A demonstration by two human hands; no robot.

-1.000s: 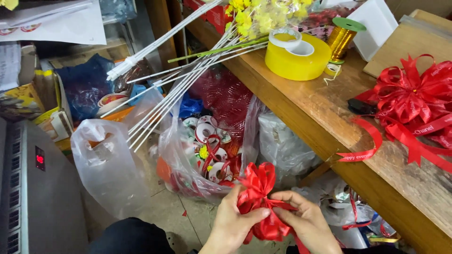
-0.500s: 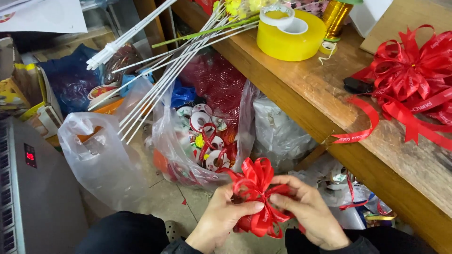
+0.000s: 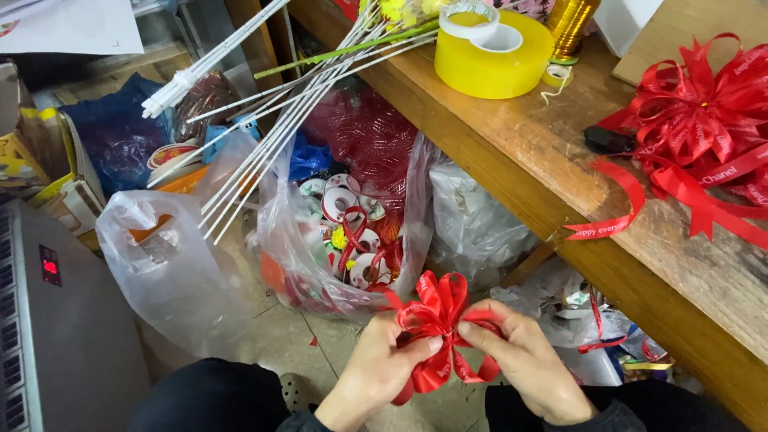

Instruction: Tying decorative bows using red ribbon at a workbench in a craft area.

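Head view, looking down — both hands meet low in the frame, forearms coming up from the bottom edge in dark sleeves. Left hand (image 3: pixel 384 360) and right hand (image 3: pixel 524 364) are angled in toward each other, fingers curled, knuckles up. Between them sits a red ribbon bow (image 3: pixel 438 320), held over the floor just in front of the person's knees, loops fanning upward and tails hanging below.

Packages now — a clear plastic bag (image 3: pixel 344 240) full of ribbon spools stands just beyond the bow, and a second, paler plastic bag (image 3: pixel 172 272) sits to its left beside a grey heater (image 3: pixel 56 336) with a small red display. Up right, the wooden surface (image 3: pixel 560 160) carries a broad yellow tape roll (image 3: pixel 492 60) with a smaller white roll resting on top, and a finished red bow (image 3: pixel 696 112) with long printed tails. White sticks (image 3: pixel 272 120) lean off the surface's edge over the bags.

Grip: both hands closed on the bow's centre, thumb and fingertips of each pinching the ribbon, the two pinches nearly touching.
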